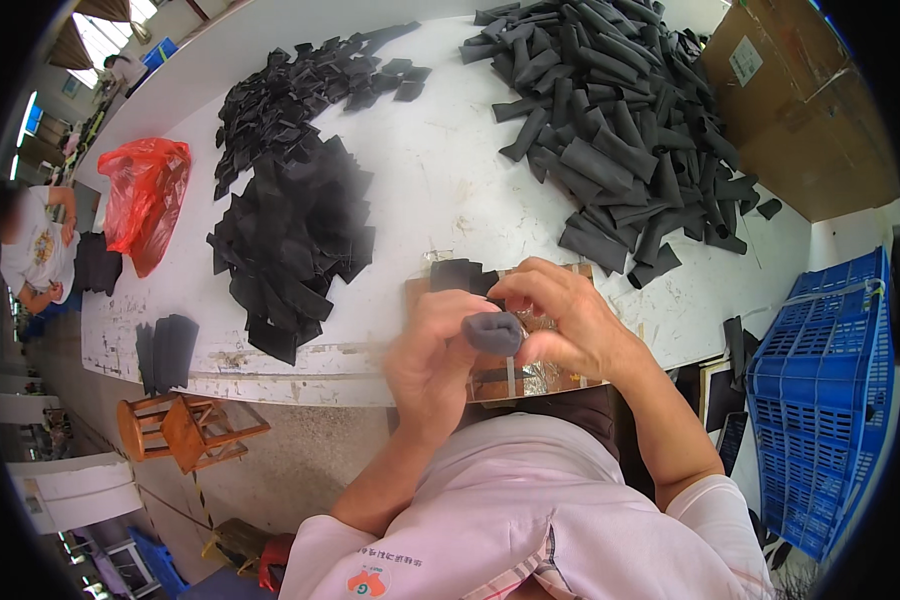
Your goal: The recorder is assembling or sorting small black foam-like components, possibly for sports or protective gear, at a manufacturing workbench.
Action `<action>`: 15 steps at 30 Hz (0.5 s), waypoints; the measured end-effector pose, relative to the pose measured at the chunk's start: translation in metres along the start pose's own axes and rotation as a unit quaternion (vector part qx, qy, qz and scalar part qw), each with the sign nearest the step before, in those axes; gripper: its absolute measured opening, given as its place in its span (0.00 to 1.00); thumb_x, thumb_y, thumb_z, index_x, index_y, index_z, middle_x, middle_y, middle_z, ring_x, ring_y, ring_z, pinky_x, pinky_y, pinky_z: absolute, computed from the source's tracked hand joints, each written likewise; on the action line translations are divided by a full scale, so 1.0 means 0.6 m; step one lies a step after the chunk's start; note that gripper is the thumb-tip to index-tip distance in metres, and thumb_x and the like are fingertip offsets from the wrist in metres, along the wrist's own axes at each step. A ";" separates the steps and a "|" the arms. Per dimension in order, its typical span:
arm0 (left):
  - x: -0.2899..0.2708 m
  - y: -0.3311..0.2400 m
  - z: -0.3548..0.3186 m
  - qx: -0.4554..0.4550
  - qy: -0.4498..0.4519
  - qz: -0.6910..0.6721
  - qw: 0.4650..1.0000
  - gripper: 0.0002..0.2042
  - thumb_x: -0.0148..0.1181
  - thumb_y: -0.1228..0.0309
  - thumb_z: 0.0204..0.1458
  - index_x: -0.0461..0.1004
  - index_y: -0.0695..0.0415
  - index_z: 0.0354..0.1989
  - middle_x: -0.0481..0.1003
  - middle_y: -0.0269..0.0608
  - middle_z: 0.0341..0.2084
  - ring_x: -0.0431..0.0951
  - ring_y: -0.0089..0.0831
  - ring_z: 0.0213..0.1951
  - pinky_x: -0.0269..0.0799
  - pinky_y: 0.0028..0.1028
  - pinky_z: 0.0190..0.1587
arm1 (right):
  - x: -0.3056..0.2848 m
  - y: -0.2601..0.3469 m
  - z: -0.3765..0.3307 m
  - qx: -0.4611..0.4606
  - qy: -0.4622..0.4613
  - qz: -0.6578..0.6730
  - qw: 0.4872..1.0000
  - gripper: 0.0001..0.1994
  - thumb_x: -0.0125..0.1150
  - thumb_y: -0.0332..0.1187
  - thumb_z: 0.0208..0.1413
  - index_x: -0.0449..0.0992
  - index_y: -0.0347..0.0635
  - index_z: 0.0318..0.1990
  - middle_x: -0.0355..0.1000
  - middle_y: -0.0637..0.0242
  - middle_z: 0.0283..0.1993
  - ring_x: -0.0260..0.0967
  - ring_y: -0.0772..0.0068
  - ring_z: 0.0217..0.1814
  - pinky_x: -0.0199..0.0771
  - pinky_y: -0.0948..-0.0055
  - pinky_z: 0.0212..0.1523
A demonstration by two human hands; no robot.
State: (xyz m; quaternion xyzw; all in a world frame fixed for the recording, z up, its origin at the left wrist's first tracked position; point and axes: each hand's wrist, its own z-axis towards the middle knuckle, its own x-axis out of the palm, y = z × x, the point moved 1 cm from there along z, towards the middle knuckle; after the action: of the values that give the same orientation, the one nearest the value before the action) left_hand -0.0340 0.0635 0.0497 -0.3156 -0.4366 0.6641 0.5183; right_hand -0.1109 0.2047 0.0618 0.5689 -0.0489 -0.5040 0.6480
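My left hand (pixel 432 352) and my right hand (pixel 560 318) meet over the near edge of the white table (pixel 440 180). Together they pinch a dark grey rolled fabric piece (pixel 494 332), its rounded end facing me. Under the hands lies a brown board covered with shiny clear film (pixel 530 378). One flat black fabric piece (pixel 456 274) lies on the board just beyond my left fingers.
A heap of flat black fabric pieces (pixel 295 225) lies left of the hands. A big pile of rolled dark tubes (pixel 620 120) fills the far right. A blue plastic crate (pixel 825 390) stands at right, a cardboard box (pixel 800 110) beyond it. At left: a red bag (pixel 145 195), a wooden stool (pixel 185 428), a seated person (pixel 35 250).
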 end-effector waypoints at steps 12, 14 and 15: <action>0.014 0.016 -0.008 -0.123 0.013 -0.162 0.979 0.05 0.55 0.76 0.47 0.70 0.64 0.32 0.70 0.44 0.35 0.68 0.27 0.38 0.67 0.25 0.39 | 0.029 -0.002 -0.017 -0.008 0.011 -0.168 0.986 0.11 0.61 0.35 0.39 0.68 0.38 0.20 0.61 0.66 0.18 0.64 0.65 0.22 0.63 0.68 0.17; 0.006 0.016 0.010 -0.103 0.046 -0.120 0.986 0.05 0.55 0.78 0.46 0.70 0.65 0.32 0.70 0.41 0.34 0.68 0.27 0.39 0.67 0.25 0.37 | 0.030 -0.003 -0.020 -0.024 0.003 -0.155 0.988 0.10 0.61 0.34 0.39 0.68 0.38 0.20 0.61 0.66 0.18 0.64 0.64 0.22 0.63 0.67 0.17; 0.001 0.016 0.020 -0.060 0.099 -0.045 0.992 0.05 0.56 0.78 0.45 0.70 0.64 0.32 0.71 0.40 0.33 0.68 0.27 0.38 0.67 0.24 0.35 | 0.038 -0.012 -0.024 -0.022 -0.004 -0.144 0.989 0.10 0.60 0.34 0.40 0.68 0.38 0.20 0.62 0.65 0.18 0.64 0.64 0.21 0.63 0.67 0.18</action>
State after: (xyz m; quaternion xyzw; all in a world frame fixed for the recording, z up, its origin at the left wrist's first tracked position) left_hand -0.0488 0.0601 0.0461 -0.3903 -0.4359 0.5784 0.5685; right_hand -0.0948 0.1996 0.0392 0.5538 0.0421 -0.5948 0.5812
